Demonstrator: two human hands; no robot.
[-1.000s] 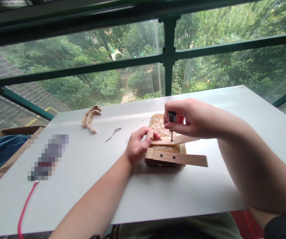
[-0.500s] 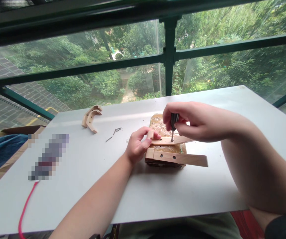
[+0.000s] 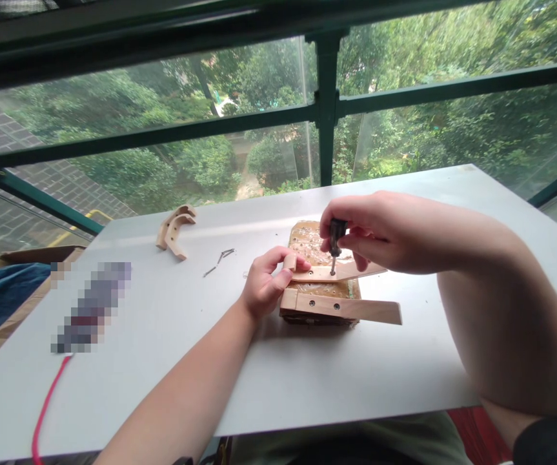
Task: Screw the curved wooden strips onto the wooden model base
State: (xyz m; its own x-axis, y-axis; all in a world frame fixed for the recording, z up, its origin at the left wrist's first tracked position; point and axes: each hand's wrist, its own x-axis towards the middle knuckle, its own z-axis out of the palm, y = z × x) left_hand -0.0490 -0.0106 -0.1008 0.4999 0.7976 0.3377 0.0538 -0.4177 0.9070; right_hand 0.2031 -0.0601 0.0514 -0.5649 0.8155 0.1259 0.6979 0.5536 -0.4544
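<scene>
While both hands work at the table's middle, right hand [image 3: 379, 229]: fingers curled tight round the dark handle of the screwdriver [image 3: 335, 234]; shaft upright, tip down on the upper wooden strip [image 3: 329, 274].
Left hand [image 3: 268, 284]: at 9 o'clock of the perforated block [image 3: 307, 239]; thumb and forefinger pinched on the upper strip's left end, other fingers curled.
Upper wooden strip: lies across the block, at 12 o'clock of the lower wooden strip [image 3: 346, 309].
Curved wooden pieces [image 3: 174, 231]: two, touching, at 10 o'clock of the block, well apart from it.
Loose screws [image 3: 220, 259]: between curved pieces and block.
Table [image 3: 162, 323]: white; red cable [image 3: 48, 403] at its 8 o'clock corner.
</scene>
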